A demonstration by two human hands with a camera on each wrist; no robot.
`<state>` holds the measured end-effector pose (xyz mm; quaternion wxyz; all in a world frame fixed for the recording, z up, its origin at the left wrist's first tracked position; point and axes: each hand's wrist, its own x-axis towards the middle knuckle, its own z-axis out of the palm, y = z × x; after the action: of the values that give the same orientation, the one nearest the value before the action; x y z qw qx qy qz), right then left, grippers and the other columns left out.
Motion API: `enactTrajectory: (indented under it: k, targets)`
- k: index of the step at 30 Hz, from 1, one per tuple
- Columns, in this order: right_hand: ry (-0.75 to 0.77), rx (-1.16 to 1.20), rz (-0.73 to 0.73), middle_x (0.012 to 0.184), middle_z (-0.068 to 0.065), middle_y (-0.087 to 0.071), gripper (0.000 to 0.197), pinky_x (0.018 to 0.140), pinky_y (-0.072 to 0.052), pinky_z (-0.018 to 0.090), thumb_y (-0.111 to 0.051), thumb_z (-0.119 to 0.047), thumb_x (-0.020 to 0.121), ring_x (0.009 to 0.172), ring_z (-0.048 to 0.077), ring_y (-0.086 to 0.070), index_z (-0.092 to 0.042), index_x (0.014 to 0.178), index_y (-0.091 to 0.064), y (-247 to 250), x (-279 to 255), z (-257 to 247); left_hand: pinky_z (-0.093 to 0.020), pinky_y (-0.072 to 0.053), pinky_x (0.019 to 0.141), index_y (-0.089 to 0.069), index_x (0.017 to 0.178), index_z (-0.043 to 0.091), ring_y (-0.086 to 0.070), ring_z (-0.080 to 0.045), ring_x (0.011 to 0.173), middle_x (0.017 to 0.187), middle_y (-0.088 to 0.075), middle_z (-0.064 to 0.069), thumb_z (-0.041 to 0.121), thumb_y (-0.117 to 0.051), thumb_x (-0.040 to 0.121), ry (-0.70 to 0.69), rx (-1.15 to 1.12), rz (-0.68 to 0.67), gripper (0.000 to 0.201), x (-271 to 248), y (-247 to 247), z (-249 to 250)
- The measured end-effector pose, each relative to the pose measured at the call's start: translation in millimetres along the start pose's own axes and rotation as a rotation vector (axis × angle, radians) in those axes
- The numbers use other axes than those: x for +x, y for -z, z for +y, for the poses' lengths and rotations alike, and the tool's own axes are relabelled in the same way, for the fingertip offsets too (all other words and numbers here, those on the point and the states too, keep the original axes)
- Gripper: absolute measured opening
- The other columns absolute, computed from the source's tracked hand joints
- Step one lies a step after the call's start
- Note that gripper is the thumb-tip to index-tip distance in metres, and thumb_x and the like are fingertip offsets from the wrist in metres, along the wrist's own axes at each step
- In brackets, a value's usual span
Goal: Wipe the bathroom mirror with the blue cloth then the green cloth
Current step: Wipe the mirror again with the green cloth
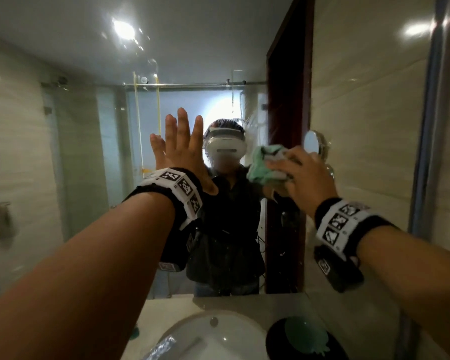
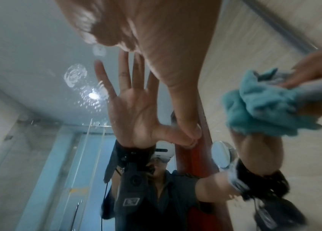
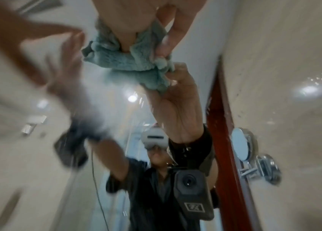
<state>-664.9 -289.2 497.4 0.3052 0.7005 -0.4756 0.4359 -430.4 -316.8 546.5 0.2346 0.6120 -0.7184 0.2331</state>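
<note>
The bathroom mirror [image 1: 89, 131] fills the head view, with water spots near its top. My left hand [image 1: 179, 149] lies flat on the glass with fingers spread and holds nothing; the left wrist view shows its palm [image 2: 156, 31] meeting its own reflection. To its right, my right hand [image 1: 304, 175] grips a bunched teal-green cloth [image 1: 260, 167] and presses it against the mirror. The cloth [image 2: 265, 109] looks bluer in the left wrist view, as it does in the right wrist view, where the cloth [image 3: 132, 62] sits between my fingers [image 3: 176, 31] and the glass.
Below the mirror a white sink [image 1: 182, 326] is set in a pale counter. A black round item [image 1: 278, 339] with a green shape on it lies at the counter's right. A round chrome shaving mirror [image 1: 313, 141] shows just right of my right hand.
</note>
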Motion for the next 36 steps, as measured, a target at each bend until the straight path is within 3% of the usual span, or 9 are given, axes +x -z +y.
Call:
enactTrajectory:
  k: [6,12,17,20,21,24,27,32,36]
  targets:
    - [-0.257,-0.025,0.233,0.116,0.010,-0.049,0.040,0.090,-0.043,0.043,-0.054,-0.002,0.081,0.098,0.037,-0.049,-0.021,0.116,-0.063,18.2,40.7,-2.1,-0.056,0.014,0.108,0.039,0.137,0.026,0.038,-0.030,0.133,0.139,0.050,-0.006,0.071,-0.073,0.055,-0.098,0.032,-0.045,0.146,-49.3,-44.4,-10.0]
    - [-0.023,-0.028,-0.054,0.118,0.003,-0.047,0.044,0.083,-0.024,0.017,-0.048,-0.013,0.080,0.097,0.026,-0.044,-0.032,0.118,-0.062,-31.6,-25.0,-33.2,-0.058,0.010,0.112,0.046,0.131,0.028,0.040,-0.027,0.131,0.129,0.059,-0.002,0.069,-0.073,0.058,-0.089,0.036,-0.149,0.145,-89.1,-93.8,-18.2]
    - [0.230,-0.169,-0.447,0.127,0.008,-0.044,0.078,0.085,-0.038,0.034,-0.005,-0.058,0.071,0.110,0.029,-0.041,-0.031,0.125,-0.056,-58.5,-84.9,-44.6,-0.061,0.002,0.112,0.049,0.126,0.026,0.036,-0.030,0.135,0.136,0.052,-0.005,0.059,-0.075,0.065,-0.066,0.062,-0.138,0.142,-90.6,-101.1,-17.3]
    - [0.200,-0.134,-0.367,0.114,0.010,-0.059,0.032,0.063,-0.048,0.035,-0.051,-0.026,0.082,0.087,0.037,-0.055,-0.027,0.109,-0.068,-38.6,-67.7,-51.8,-0.063,0.003,0.111,0.052,0.123,0.027,0.034,-0.029,0.136,0.138,0.050,-0.005,0.055,-0.076,0.065,-0.066,0.069,-0.120,0.143,-90.5,-101.5,-19.2]
    - [0.153,-0.109,-0.306,0.117,0.010,-0.056,0.036,0.066,-0.048,0.038,-0.059,-0.013,0.080,0.091,0.037,-0.052,-0.026,0.112,-0.067,-36.0,-56.5,-49.0,-0.064,0.002,0.111,0.052,0.122,0.028,0.033,-0.029,0.137,0.138,0.051,-0.004,0.056,-0.076,0.064,-0.069,0.069,-0.115,0.144,-90.3,-102.5,-20.4]
    - [-0.066,-0.008,-0.077,0.120,0.005,-0.048,0.051,0.078,-0.040,0.031,-0.059,0.000,0.080,0.099,0.030,-0.042,-0.030,0.121,-0.060,-28.9,-14.8,-55.3,-0.064,-0.002,0.111,0.054,0.121,0.028,0.035,-0.027,0.135,0.141,0.048,-0.004,0.059,-0.076,0.062,-0.084,0.057,-0.098,0.146,-89.1,-105.0,-24.4]
    - [-0.094,-0.018,0.029,0.124,0.006,-0.044,0.052,0.083,-0.041,0.033,-0.055,0.000,0.081,0.103,0.031,-0.040,-0.031,0.122,-0.059,-32.3,18.2,-71.8,-0.064,-0.002,0.111,0.053,0.123,0.028,0.039,-0.026,0.132,0.143,0.046,-0.005,0.058,-0.075,0.064,-0.098,0.056,-0.076,0.144,-89.0,-108.3,-26.4]
    - [0.055,-0.029,-0.046,0.122,0.010,-0.048,0.043,0.078,-0.047,0.040,-0.060,-0.007,0.080,0.101,0.036,-0.045,-0.030,0.117,-0.062,-56.2,-2.9,-90.2,-0.064,0.001,0.110,0.053,0.123,0.024,0.040,-0.026,0.131,0.144,0.045,-0.006,0.064,-0.073,0.061,-0.108,0.079,-0.046,0.146,-88.3,-115.4,-28.8]
    - [0.241,-0.098,-0.158,0.109,0.012,-0.060,0.030,0.062,-0.047,0.035,-0.053,-0.019,0.081,0.077,0.035,-0.052,-0.025,0.105,-0.070,-84.1,-77.8,-86.0,-0.062,0.002,0.112,0.049,0.128,0.022,0.036,-0.028,0.135,0.145,0.043,-0.007,0.063,-0.070,0.066,-0.125,0.066,-0.033,0.140,-92.2,-118.6,-29.8]
